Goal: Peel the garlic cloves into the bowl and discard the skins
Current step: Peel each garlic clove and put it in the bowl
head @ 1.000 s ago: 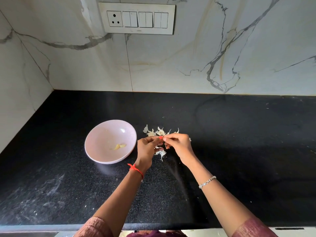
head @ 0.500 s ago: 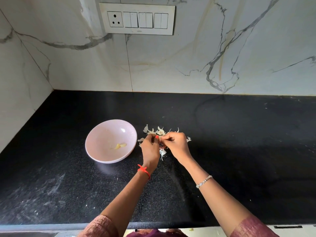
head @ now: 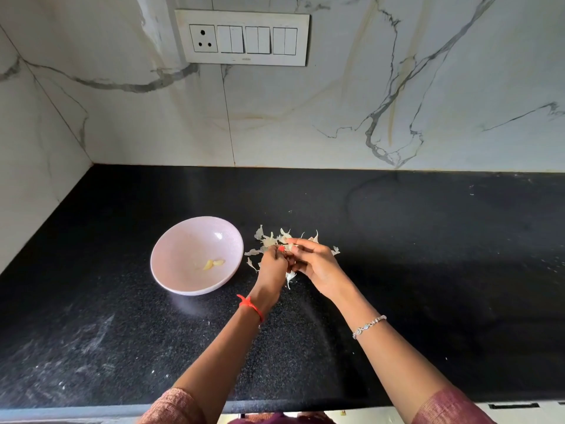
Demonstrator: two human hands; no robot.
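Head view, looking down on a black speckled surface [head: 428, 255] set in a corner of marble-veined wall [head: 336, 111].

Hands: left hand [head: 273, 266] and right hand [head: 319, 264] close together just right of frame centre, fingertips meeting. Both curled, pinching one small pale garlic piece [head: 288, 247] between them. Clove or skin: cannot tell at this size. Right index finger stretched leftward over the left-hand fingertips. One red-painted nail visible at the meeting point.

Skins: loose garlic skins [head: 269, 238] scattered on the surface under the hands and just above them in frame. A few flakes to the left of the left hand, one more showing below, between the two hands.

Bowl: pink bowl [head: 186, 237] left of the hands, upright on the surface, near the skins but apart from them. Two yellowish peeled cloves [head: 214, 264] side by side at its bottom.

Other: red thread [head: 251, 305] round the left wrist, silver bracelet [head: 368, 325] round the right wrist. Pinkish-brown sleeves [head: 174, 405] at the lower edge of frame. White switch plate [head: 244, 38] on the wall, upper middle, with one socket at its left end and rocker switches beside it. Pale dusty smears on the surface, lower left.
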